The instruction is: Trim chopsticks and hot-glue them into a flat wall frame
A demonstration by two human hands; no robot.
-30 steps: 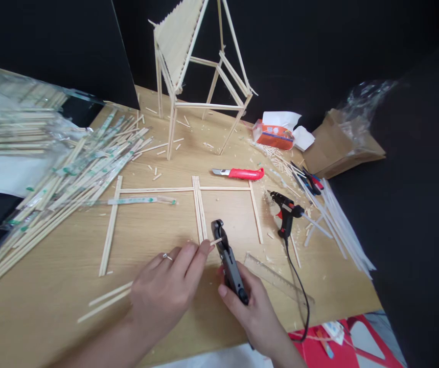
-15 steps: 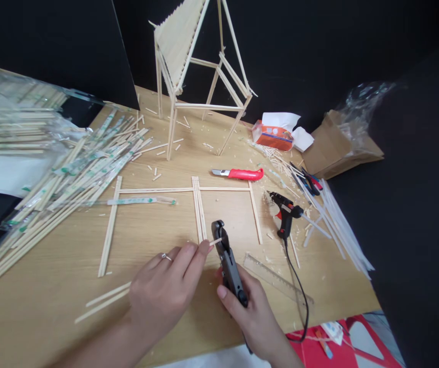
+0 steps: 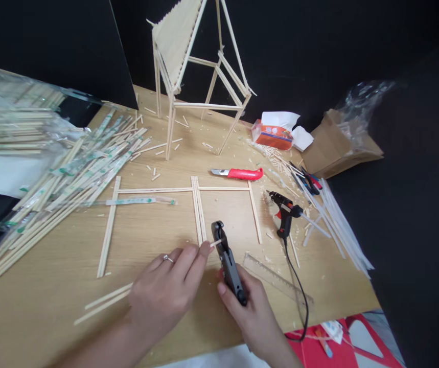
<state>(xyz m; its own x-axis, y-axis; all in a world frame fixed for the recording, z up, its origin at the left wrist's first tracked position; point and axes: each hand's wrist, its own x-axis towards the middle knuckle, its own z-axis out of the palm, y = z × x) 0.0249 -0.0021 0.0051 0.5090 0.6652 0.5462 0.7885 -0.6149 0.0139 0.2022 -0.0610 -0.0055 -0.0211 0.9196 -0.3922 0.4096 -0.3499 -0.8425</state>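
My left hand (image 3: 169,286), with a ring on one finger, is closed around thin wooden chopsticks (image 3: 104,304). Two stick ends jut out to its lower left, and a tip shows past the fingertips, between the jaws of the hand shears (image 3: 230,268). These grey-and-black shears are gripped in my right hand (image 3: 253,312), jaws pointing away from me; the palm hides most of the handles. Just beyond my left fingers lies a flat frame of chopsticks (image 3: 156,190), with uprights joined by thin crosspieces.
A chopstick house frame (image 3: 207,107) stands at the back. Bagged chopsticks (image 3: 69,174) are heaped at left. A red utility knife (image 3: 242,174), glue gun (image 3: 286,212), clear ruler (image 3: 276,278), glue sticks (image 3: 344,225), tissue pack (image 3: 275,135) and cardboard box (image 3: 338,143) lie rightward.
Both hands stay almost in place, with the stick tip still in the shears' jaws. Less of the lower shears handle shows below my right hand now.
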